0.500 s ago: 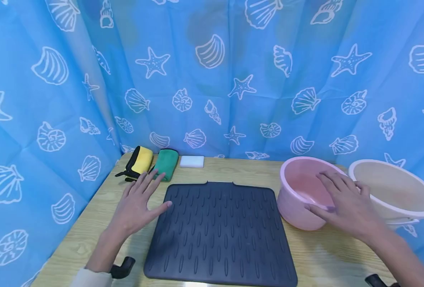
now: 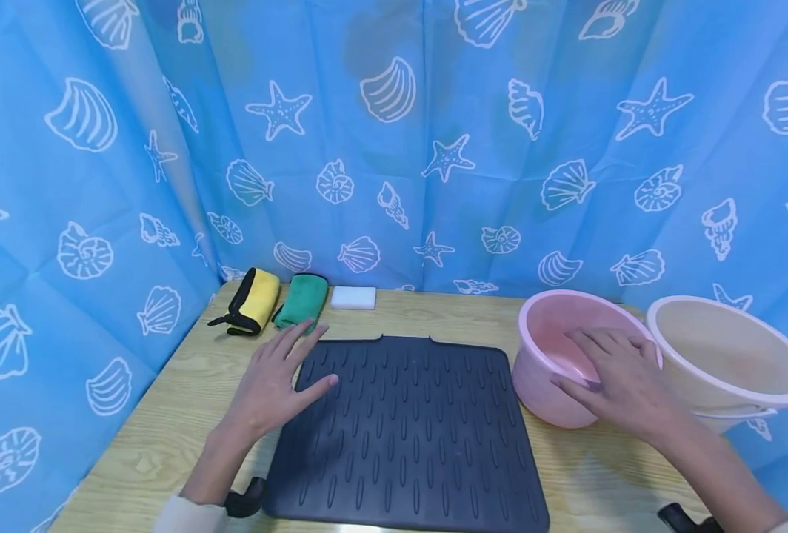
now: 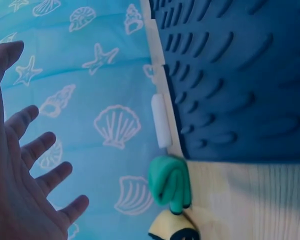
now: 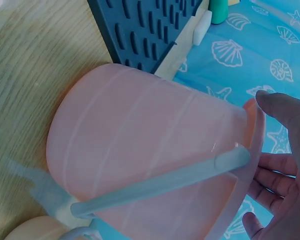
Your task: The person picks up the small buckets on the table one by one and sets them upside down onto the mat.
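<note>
In the head view my left hand (image 2: 270,392) hovers over the left edge of a dark, ridged mat (image 2: 403,437), its fingers spread and touching nothing. The left wrist view shows this hand (image 3: 32,165) with the fingers apart and nothing between them. My right hand (image 2: 623,381) reaches over the near rim of a pink bucket (image 2: 554,400), fingers loosely bent. Seen from the right wrist, the bucket (image 4: 145,135) has a pale handle (image 4: 165,185) down its side, and the hand's thumb and fingers lie around the rim; whether they touch it I cannot tell.
A cream bucket (image 2: 694,377) stands to the right of the pink one. Along the back left of the wooden table (image 2: 167,437) lie a folded yellow cloth (image 2: 261,300), a green cloth (image 2: 305,300) and a white block (image 2: 353,298). A blue shell-print curtain (image 2: 394,170) encloses the back and sides.
My left hand has shifted right, inward over the mat's edge. My right hand has moved left across the pink bucket's opening. The buckets, cloths and mat have stayed put.
</note>
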